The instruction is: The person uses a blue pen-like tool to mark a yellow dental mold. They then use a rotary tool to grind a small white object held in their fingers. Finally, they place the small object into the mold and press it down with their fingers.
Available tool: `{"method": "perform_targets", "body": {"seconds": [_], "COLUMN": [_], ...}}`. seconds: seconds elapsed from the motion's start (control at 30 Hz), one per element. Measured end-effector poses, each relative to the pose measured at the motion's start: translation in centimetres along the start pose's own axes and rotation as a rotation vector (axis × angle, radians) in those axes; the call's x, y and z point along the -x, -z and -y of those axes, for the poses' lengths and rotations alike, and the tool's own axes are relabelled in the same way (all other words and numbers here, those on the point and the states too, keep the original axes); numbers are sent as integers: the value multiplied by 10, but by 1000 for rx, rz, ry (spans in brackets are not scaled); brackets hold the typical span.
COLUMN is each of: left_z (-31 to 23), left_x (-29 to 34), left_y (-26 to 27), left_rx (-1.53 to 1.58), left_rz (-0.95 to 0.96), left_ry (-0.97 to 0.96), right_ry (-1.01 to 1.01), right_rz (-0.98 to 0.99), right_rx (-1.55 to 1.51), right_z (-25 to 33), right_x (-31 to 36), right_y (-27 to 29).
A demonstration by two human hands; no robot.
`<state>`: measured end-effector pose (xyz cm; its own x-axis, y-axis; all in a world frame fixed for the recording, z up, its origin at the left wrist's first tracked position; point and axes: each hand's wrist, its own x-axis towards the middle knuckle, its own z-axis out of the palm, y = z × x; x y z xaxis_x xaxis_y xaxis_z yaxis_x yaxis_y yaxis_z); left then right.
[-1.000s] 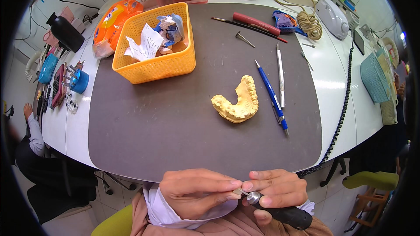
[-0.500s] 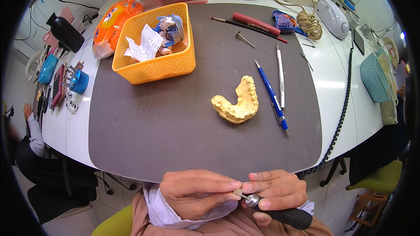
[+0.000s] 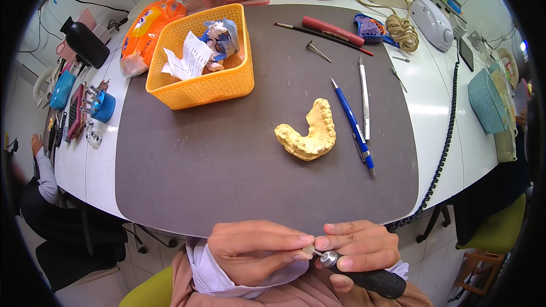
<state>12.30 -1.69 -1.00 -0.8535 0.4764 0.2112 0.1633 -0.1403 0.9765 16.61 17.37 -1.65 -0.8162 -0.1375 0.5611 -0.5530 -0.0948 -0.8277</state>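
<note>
White tabletop [image 3: 85,176] curves across the view, with a large grey mat [image 3: 187,165] on its middle. At the far left, another person's hand [image 3: 37,143] shows beyond the table's edge. Next come a blue holder [image 3: 103,108] with metal tools standing in it, a black bottle [image 3: 85,42] tilted in the view, and a shiny orange bag [image 3: 149,31]. Beside the bag, on the mat, a yellow perforated basket [image 3: 205,94] contains a creased paper [image 3: 190,58] and a crumpled blue-and-white lump [image 3: 222,40].

At the bottom centre, off the mat's near edge, the wearer's left hand [image 3: 250,250] pinches a small pale piece [image 3: 307,249] between thumb and fingertips. A thin metal shaft reaches it; exact contact is too small to make out. Above, on the mat, sits a cream-yellow horseshoe-shaped dental model [image 3: 310,139]. Right of the piece, the wearer's right hand [image 3: 364,244] grips a black rotary handpiece [image 3: 372,282] with a silver nose, its fingertips close to the left hand's.

Farther right, a blue mechanical pencil [image 3: 354,128] and a slim silver knife [image 3: 364,99] lie side by side. Beyond the mat, a black coiled cord [image 3: 452,119] runs down the table, and a teal basket [image 3: 488,101] stands near the right edge.
</note>
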Motion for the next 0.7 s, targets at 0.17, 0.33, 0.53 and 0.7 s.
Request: {"method": "perform_targets", "body": {"seconds": [0.17,0.33,0.53,0.7], "left_z": [0,0,-1,-1], "left_x": [0,1,0,1], "left_y": [0,1,1,1], "left_rx": [11,24,18,19], "left_rz": [3,10,17,3], "left_ry": [8,21,22,10], "right_ry": [-22,-12,-50,2], "right_rz": [-22,-1,-91,-12], "right_rx": [0,-9,46,-24], "right_z": [2,1,1,0], "right_x": [0,0,2,0], "right_y": [-2,0,-6,-1]}}
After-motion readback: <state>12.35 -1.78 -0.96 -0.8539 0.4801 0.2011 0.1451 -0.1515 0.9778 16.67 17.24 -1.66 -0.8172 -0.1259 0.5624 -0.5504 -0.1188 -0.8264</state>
